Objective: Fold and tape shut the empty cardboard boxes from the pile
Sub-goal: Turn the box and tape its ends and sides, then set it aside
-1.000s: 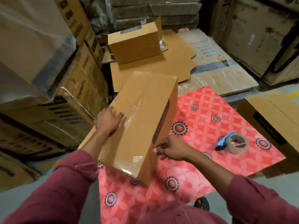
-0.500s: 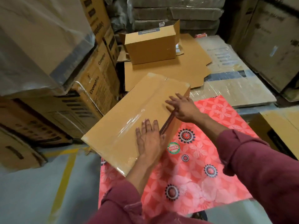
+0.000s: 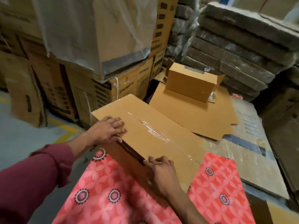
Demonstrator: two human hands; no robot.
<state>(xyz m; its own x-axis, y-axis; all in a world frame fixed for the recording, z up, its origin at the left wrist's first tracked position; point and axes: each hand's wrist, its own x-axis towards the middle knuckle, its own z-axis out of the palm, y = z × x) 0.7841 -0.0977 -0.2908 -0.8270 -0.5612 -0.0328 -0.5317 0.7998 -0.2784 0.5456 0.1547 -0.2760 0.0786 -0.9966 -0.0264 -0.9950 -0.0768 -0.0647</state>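
Two bare hands are working a taped cardboard box (image 3: 155,133) lying on a red patterned mat (image 3: 113,183) in a crowded storeroom. The left hand (image 3: 107,129) is resting flat on the box's top near its left end, fingers straight and the thumb hooking over the near edge. The right hand (image 3: 161,173) is gripping the near edge further along, its fingers curling over the corrugated rim. A strip of clear tape (image 3: 152,128) is running lengthwise down the box's top seam, catching the light. Maroon sleeves (image 3: 32,173) are covering both forearms.

Just beyond the box, flattened cardboard sheets (image 3: 194,117) are lying on the floor, and a smaller assembled box (image 3: 191,81) is sitting on them. Printed cartons (image 3: 113,88) are standing stacked to the left, the upper ones draped in translucent plastic sheeting (image 3: 90,29). Wrapped bundles of dark flat material (image 3: 234,50) are piling up at the right rear. Plastic-covered flat cartons (image 3: 246,152) are lying to the right of the mat. Grey concrete floor (image 3: 14,126) with a yellow painted line (image 3: 64,128) is showing at the left.
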